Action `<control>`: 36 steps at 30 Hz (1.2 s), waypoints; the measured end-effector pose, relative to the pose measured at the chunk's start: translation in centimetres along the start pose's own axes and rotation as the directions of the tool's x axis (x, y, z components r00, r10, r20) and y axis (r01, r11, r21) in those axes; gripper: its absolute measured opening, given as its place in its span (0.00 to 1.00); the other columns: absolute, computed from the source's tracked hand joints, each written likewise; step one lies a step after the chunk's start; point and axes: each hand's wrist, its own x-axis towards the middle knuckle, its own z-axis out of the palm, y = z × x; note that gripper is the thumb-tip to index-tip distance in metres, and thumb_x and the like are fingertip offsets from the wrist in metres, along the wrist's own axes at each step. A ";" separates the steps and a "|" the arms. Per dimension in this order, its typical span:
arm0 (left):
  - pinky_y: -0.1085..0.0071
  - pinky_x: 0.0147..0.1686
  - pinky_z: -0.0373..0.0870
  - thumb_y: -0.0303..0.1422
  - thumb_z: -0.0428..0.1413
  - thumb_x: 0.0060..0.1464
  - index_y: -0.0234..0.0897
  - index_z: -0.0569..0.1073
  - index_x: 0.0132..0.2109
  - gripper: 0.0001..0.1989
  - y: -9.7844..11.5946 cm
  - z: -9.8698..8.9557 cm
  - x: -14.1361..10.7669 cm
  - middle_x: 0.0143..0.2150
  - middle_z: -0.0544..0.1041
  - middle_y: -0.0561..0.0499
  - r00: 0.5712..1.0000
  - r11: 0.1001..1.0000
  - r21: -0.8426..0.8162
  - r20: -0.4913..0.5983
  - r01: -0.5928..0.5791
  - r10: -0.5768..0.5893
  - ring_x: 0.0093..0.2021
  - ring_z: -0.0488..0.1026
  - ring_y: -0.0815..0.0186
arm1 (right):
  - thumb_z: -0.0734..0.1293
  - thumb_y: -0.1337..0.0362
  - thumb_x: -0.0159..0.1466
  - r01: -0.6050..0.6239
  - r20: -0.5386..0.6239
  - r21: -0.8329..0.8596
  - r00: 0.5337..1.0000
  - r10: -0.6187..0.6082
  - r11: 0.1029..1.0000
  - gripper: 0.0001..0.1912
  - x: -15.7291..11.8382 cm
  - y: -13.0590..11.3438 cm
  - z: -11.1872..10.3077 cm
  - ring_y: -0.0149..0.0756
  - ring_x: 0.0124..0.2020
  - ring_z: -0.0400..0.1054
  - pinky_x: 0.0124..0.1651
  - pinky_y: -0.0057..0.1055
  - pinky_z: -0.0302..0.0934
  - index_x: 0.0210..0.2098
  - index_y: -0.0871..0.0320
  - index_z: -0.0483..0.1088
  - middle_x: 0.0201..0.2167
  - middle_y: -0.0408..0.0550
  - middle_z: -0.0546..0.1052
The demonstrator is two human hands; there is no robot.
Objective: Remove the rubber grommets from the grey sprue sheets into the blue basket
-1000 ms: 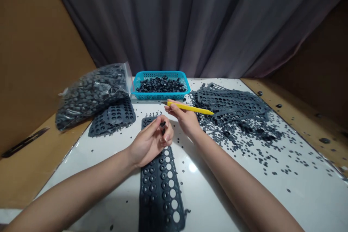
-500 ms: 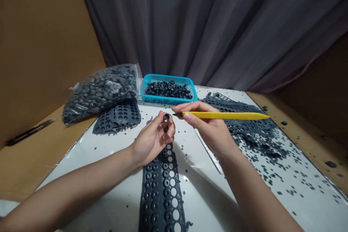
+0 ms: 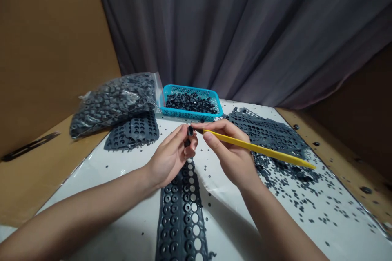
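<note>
Pinched in my left hand [image 3: 171, 155] is a small black rubber ring-shaped part [image 3: 190, 131], held up above the table. A second dark piece seems to sit lower among the curled fingers. My right hand [image 3: 234, 151] grips a yellow pen-like tool [image 3: 260, 149] with a dark tip. That tip points left and meets the rubber part; whether it goes into the hole I cannot tell. Below both hands lies a long black rubber sheet [image 3: 180, 220] with rows of ring parts, and round holes down its right side. My left hand hides its far end.
A blue basket [image 3: 191, 115] of black parts stands at the back. Left of it, a full plastic bag [image 3: 113, 104] rests partly on rubber sheets [image 3: 131, 132]. Perforated sheets [image 3: 263, 128] and scattered black bits [image 3: 300, 195] lie right; a dark flat tool [image 3: 30, 147] lies far left.
The yellow tool's tip has moved left to the rubber part, and its rear end has swung down. My right hand has come nearer my left, which has stayed nearly in place.
</note>
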 end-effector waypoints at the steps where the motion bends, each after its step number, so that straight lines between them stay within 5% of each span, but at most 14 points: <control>1: 0.79 0.26 0.59 0.40 0.55 0.55 0.34 0.72 0.35 0.12 0.0 0.0 0.0 0.24 0.66 0.54 1.000 1.000 0.005 -0.003 -0.002 0.002 0.25 0.59 0.74 | 0.66 0.65 0.60 -0.003 -0.002 -0.005 1.000 0.003 1.000 0.03 0.0 0.0 0.1 0.36 0.40 0.74 0.46 0.39 0.68 0.34 0.56 0.71 0.38 0.47 0.78; 11: 0.79 0.26 0.59 0.40 0.55 0.55 0.35 0.72 0.36 0.12 -0.2 -0.2 0.2 0.24 0.65 0.55 1.000 0.999 0.033 -0.026 0.002 -0.001 0.25 0.60 0.74 | 0.65 0.65 0.61 0.029 -0.032 -0.085 0.999 -0.031 0.996 0.03 -0.3 0.5 0.3 0.36 0.40 0.74 0.42 0.36 0.69 0.35 0.55 0.70 0.36 0.46 0.78; 16: 0.79 0.27 0.59 0.37 0.55 0.55 0.34 0.72 0.34 0.10 -0.3 -0.4 0.4 0.25 0.66 0.54 0.999 0.995 0.094 -0.030 -0.038 0.041 0.26 0.61 0.74 | 0.64 0.69 0.61 0.155 -0.040 -0.219 0.985 -0.167 0.963 0.03 -0.4 0.9 0.3 0.35 0.40 0.73 0.44 0.35 0.68 0.35 0.56 0.68 0.37 0.47 0.78; 25: 0.77 0.29 0.57 0.32 0.54 0.53 0.36 0.67 0.26 0.09 -0.3 -0.7 0.8 0.22 0.64 0.56 0.978 0.925 0.344 -0.069 -0.160 0.195 0.25 0.59 0.72 | 0.61 0.73 0.62 0.401 0.053 -0.489 0.900 -0.432 0.775 0.11 -0.7 2.0 0.8 0.35 0.42 0.72 0.45 0.35 0.67 0.40 0.53 0.68 0.40 0.47 0.78; 32: 0.76 0.29 0.58 0.30 0.54 0.52 0.36 0.67 0.25 0.09 -0.5 -0.8 0.8 0.20 0.64 0.57 0.972 0.907 0.379 -0.074 -0.181 0.225 0.24 0.59 0.72 | 0.60 0.74 0.61 0.535 0.116 -0.568 0.804 -0.583 0.626 0.11 -0.6 3.4 0.9 0.39 0.43 0.72 0.44 0.40 0.67 0.41 0.55 0.68 0.40 0.53 0.77; 36: 0.76 0.28 0.57 0.30 0.53 0.52 0.36 0.67 0.25 0.09 -0.4 -0.7 0.5 0.21 0.66 0.56 0.971 0.903 0.387 -0.063 -0.188 0.230 0.24 0.60 0.73 | 0.60 0.75 0.61 0.504 0.053 -0.630 0.787 -0.615 0.591 0.11 -0.2 3.4 0.1 0.39 0.43 0.71 0.45 0.41 0.67 0.39 0.55 0.68 0.40 0.53 0.77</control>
